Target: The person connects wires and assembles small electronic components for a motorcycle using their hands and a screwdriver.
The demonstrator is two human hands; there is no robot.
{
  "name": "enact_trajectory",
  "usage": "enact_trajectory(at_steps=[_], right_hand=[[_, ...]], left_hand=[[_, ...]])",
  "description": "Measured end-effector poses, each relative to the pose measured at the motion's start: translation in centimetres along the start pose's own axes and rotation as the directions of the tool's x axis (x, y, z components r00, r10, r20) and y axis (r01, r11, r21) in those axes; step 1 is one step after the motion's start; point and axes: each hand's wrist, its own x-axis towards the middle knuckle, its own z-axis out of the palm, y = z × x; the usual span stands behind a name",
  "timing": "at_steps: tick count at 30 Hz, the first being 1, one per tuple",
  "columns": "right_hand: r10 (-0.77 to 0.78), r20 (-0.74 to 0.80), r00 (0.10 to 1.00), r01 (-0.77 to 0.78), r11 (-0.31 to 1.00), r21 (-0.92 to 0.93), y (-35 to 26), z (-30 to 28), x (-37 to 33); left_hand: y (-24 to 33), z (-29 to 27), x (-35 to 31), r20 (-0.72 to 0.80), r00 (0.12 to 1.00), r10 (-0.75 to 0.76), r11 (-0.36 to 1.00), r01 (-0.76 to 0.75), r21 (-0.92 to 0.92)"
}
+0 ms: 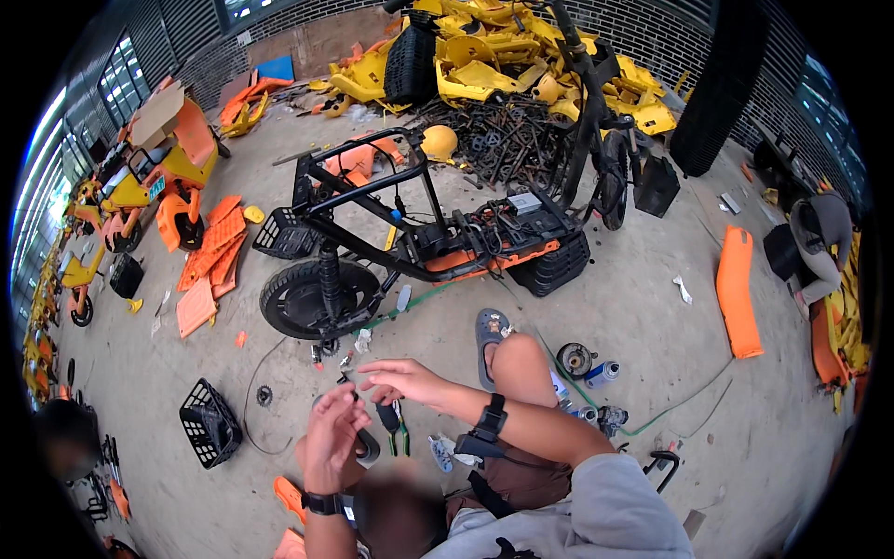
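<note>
1. Near side of the bare-framed scooter (484,228), on the floor below its rear wheel (281,307): pliers (403,436) w/ green-and-black handles (prob. pliers; tips hard to make out). They're the loose tool nearest both hands.
2. L hand (331,436), near side of scooter: raised, fingers bent inward; can't tell if a small thing is pinched there. R hand (405,380), just beside it: fingers stretched out loosely, released, no grip seen.
3. Handling, my guess: pliers light enough for one hand, stiff, not fragile; handles prob. grippy unless oily. Best hold: both handles, approx. midway, clear of the pivot.
4. Scooter itself: prob. heavy and rigid, w/ loose cables on top that could snag. If shifting it, take the rear frame tubes, not wiring.
5. Crate (198,421), black plastic lattice, near side of scooter, to the L of the hands: tilted view, can't make out contents.
6. Basket (279,233), black, L of scooter's rear frame: slatted; contents unclear.
7. Black bin (657,189), just R of scooter's front wheel: inside not visible.
8. Spray can (602,374), blue & white, near side of scooter, R of the person's knee: lying tilted; fill level can't be told. Round metal part (575,360) just beside it.
</note>
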Motion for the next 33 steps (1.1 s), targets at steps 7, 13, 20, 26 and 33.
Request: enact_trajectory(at_steps=[7, 13, 20, 26, 33], right_hand=[[0.208, -0.232, 0.95, -0.123, 0.935, 0.334, 5.9, 0.2, 4.5], [0.192, -0.214, 0.958, -0.117, 0.941, 0.319, 4.3, 0.9, 3.1], [0.19, -0.345, 0.919, -0.074, 0.943, 0.323, 5.0, 0.7, 2.0], [0.162, -0.382, 0.91, -0.023, 0.939, 0.344, 5.6, 0.5, 1.2], [0.192, -0.389, 0.901, -0.036, 0.927, 0.373, 6.3, 1.0, 2.1]], left_hand=[[-3.1, -2.4, 7.5, 0.046, 0.997, 0.059, 0.987, -0.065, 0.148], [-3.1, -0.3, 6.5, -0.035, 0.981, 0.191, 0.949, -0.175, 0.262], [-4.5, -0.8, 7.5, 0.085, 0.995, 0.052, 0.927, -0.08, 0.367], [-5.2, -0.3, 7.7, 0.143, 0.984, 0.106, 0.82, -0.168, 0.547], [-5.8, -1.6, 7.5, 0.171, 0.952, 0.253, 0.615, -0.295, 0.731]])
